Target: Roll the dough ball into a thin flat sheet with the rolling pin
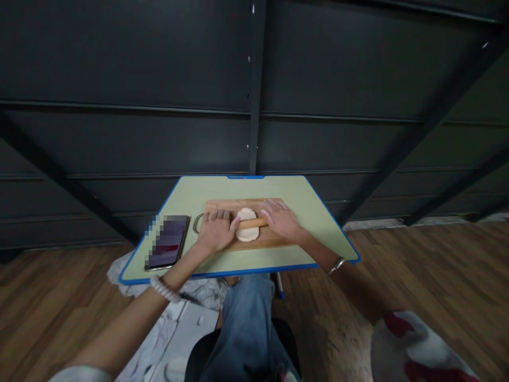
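A wooden rolling pin (253, 223) lies crosswise over a flat, pale, roundish piece of dough (248, 235). The dough rests on a wooden cutting board (246, 203). My left hand (217, 231) presses down over the pin's left end, its thumb pointing inward along the wood. Over the right end sits my right hand (281, 218), fingers reaching forward and thumb close to the dough. Both ends of the pin are hidden under my palms.
Beneath the board is a pale green folding table (318, 233) with a blue edge. A phone (169, 241), partly pixelated, lies at its left. A dark panelled wall (338, 69) stands behind. White crumpled sheeting (202, 292) and a blue-tipped stick (280, 286) are below.
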A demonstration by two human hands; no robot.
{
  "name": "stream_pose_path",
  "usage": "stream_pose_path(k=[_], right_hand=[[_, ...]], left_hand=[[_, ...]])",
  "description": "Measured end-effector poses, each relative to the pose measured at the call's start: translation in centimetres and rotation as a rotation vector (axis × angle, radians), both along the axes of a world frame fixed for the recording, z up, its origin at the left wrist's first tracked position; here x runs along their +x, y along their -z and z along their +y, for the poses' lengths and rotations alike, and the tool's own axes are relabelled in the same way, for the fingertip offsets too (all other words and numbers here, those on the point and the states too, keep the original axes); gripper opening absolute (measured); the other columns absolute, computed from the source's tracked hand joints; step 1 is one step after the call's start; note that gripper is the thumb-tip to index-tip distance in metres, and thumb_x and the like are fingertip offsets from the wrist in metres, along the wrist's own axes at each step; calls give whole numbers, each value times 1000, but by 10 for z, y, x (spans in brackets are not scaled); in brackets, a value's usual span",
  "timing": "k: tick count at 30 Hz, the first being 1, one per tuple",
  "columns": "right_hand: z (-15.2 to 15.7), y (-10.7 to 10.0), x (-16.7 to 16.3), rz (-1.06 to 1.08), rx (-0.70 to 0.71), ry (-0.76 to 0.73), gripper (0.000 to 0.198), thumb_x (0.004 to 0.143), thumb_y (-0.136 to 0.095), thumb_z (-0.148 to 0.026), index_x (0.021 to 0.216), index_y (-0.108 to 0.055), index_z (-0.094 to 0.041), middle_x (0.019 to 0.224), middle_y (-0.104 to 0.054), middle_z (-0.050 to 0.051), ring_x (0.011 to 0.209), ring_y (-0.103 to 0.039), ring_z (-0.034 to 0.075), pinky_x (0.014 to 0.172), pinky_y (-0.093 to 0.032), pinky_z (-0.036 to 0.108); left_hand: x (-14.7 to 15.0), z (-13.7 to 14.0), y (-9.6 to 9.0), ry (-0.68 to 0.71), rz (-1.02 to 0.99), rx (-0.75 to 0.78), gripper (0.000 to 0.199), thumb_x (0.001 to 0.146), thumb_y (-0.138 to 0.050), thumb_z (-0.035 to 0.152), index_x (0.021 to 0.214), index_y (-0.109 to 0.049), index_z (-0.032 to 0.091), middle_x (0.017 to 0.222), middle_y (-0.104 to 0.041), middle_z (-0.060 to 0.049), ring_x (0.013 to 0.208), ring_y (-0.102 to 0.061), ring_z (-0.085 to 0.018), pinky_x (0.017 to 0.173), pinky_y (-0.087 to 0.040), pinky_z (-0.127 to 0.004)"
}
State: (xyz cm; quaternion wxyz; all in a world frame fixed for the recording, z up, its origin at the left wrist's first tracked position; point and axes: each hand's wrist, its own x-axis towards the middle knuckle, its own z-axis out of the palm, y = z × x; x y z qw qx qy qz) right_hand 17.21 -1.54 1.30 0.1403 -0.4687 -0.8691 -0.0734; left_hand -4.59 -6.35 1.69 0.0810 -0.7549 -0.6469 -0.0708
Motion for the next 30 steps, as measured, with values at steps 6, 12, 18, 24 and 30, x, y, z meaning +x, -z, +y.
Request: stream_pose_path(k=[6, 12, 18, 24, 30], right_hand=[[38, 2, -6, -60, -184, 19, 49, 98, -16, -34, 130, -49, -17, 139, -45, 8, 132, -33, 22, 107, -24, 41], [75, -5, -15, 14, -426, 99, 55, 96, -13, -50, 134, -43, -25, 146, -35, 3, 136, -25, 22, 110, -16, 47], [104, -1, -21, 29, -435, 162, 58, 95, -15, -54, 133, -44, -20, 143, -39, 6, 133, -30, 23, 109, -19, 44], [91, 3, -18, 22, -427, 222, 57, 96, -11, -50, 137, -38, -21, 147, -34, 6, 135, -26, 21, 109, -16, 47], [46, 2, -12, 8, -255, 205, 50, 98, -14, -37, 133, -45, -19, 145, -37, 5, 135, -27, 19, 111, -14, 43]], left_hand=[[-3, 47, -6, -35, -21, -148, 67, 91, -8, 53, 127, -50, 15, 138, -45, -14, 134, -29, -30, 108, -16, -56], [-12, 92, -9, -12, -86, -338, 71, 89, -3, 58, 138, -38, 21, 150, -26, -9, 140, -10, -29, 108, -10, -61], [-18, 117, -4, -89, -165, -274, 72, 90, -1, 53, 134, -43, 15, 147, -32, -12, 140, -10, -29, 108, -10, -63], [-16, 106, -4, -139, -61, -241, 62, 89, -19, 45, 139, -34, 12, 152, -17, -13, 141, -3, -28, 110, -6, -59], [-9, 68, -3, -99, -9, -172, 56, 88, -22, 35, 138, -37, 15, 152, -19, -12, 141, -9, -26, 111, -8, -54]])
